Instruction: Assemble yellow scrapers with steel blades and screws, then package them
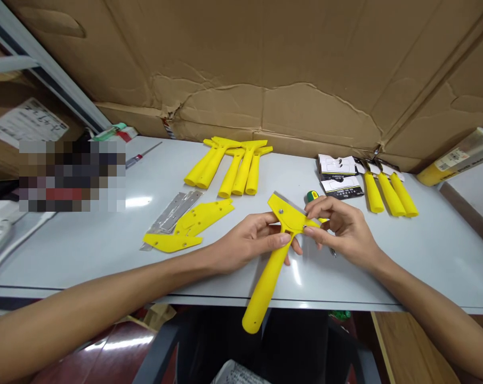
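A: In the head view, where is the scraper [265, 288]?

B: Near the middle, across the near edge of the table [117, 240]. Its yellow handle slants to the near left, and its head points to the far side.

A: How is the left hand [251, 240]?

B: Curled round the scraper's neck and gripping it, thumb on the front, the other fingers behind.

A: And the right hand [349, 229]?

B: Partly closed, with the thumb and fingertips on the right end of the scraper's head. A green and yellow screwdriver [312, 196] shows behind those fingers, partly hidden.

A: What lies to the left?

B: Flat yellow plates [205, 216], with metal blades [172, 213] touching them. Farther off is a cluster of yellow handles [210, 169].

A: And on the far right?

B: Three more handles [392, 194], with black and white packets [339, 175] just left of them.
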A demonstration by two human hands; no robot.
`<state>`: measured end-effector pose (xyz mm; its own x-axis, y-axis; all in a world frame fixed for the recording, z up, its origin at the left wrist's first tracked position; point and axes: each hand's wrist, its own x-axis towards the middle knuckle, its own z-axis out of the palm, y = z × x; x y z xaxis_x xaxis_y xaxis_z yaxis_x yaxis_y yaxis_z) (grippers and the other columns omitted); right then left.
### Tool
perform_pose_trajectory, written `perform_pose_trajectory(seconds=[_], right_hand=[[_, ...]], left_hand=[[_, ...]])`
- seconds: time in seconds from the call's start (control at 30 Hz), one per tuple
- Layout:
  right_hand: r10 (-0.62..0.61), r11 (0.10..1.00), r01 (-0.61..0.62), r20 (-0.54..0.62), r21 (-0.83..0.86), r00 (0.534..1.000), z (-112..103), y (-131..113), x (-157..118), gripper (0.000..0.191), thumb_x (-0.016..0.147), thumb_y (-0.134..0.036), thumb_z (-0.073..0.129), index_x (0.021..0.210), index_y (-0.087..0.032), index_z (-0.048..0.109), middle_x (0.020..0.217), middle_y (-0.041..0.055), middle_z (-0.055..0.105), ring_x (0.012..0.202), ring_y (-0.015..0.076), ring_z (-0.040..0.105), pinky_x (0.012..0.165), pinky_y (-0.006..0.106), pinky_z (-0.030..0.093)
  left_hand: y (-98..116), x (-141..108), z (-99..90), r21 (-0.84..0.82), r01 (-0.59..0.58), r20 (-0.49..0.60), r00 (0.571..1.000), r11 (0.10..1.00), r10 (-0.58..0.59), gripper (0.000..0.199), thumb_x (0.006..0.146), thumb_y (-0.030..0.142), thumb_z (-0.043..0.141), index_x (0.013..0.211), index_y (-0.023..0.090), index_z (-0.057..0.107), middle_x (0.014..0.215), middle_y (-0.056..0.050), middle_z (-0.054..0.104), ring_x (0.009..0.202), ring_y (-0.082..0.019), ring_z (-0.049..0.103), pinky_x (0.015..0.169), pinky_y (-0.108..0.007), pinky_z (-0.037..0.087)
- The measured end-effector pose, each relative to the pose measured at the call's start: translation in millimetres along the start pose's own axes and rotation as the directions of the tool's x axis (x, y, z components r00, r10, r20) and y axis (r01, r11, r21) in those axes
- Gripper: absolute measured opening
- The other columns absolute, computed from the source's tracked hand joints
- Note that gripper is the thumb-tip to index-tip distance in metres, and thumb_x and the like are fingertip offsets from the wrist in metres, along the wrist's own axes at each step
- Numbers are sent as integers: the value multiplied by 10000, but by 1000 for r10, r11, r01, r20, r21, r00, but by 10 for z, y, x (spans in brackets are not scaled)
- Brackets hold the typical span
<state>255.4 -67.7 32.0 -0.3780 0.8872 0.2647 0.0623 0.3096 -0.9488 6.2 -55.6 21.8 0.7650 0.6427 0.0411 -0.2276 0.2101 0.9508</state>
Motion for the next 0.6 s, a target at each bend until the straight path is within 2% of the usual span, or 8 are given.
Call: perform_pose_trajectory(seconds=[0.17, 0.33, 0.4, 0.47, 0.6], right_hand=[[-185, 968, 176, -34, -180, 982, 34, -21, -14, 142, 909, -154, 818, 1009, -255, 813, 1063, 68, 690, 940, 163, 679, 546, 202, 609], [-249, 938, 222, -73, -268, 966, 55, -30, -28, 103, 891, -154, 836, 941, -239, 804, 1014, 62, 701, 901, 151, 675, 558, 200, 585], [-222, 951, 197, -80, -238, 972, 56, -21, -40, 119, 882, -145, 846, 935, -242, 804, 1028, 54, 699, 900, 140, 674, 562, 185, 583], [-144, 980, 131, -86, -149, 986, 52, -11, -47, 186, 853, -125, 869, 962, -254, 792, 1050, 39, 692, 913, 135, 682, 557, 167, 589], [67, 987, -60, -46, 149, 997, 37, -20, -30, 492, 754, -115, 951, 1139, -298, 705, 1042, -5, 673, 858, 139, 707, 483, 175, 610]], left_hand=[[65, -33, 40, -2, 31, 3, 1000, 1000, -31, 308, 1043, 389, 717, 1217, 139, 669, 1012, -78, 743, 794, -152, 709, 816, -301, 578], [88, -24, 73, 31, 21, 0, 1000, 999, -21, 247, 1042, 371, 713, 1130, 141, 697, 1006, -58, 713, 806, -132, 683, 821, -280, 587], [94, -20, 83, 44, -16, 2, 1000, 999, 16, 223, 1040, 360, 714, 1090, 143, 704, 990, -48, 700, 806, -127, 669, 816, -275, 590], [102, -24, 92, 65, -37, 0, 999, 997, 37, 217, 1036, 358, 719, 1073, 145, 705, 975, -41, 689, 800, -126, 661, 807, -274, 588], [154, -50, 103, 126, -9, -11, 1000, 992, 11, 197, 1024, 335, 714, 1102, 153, 712, 937, -29, 672, 774, -128, 644, 754, -264, 583]])
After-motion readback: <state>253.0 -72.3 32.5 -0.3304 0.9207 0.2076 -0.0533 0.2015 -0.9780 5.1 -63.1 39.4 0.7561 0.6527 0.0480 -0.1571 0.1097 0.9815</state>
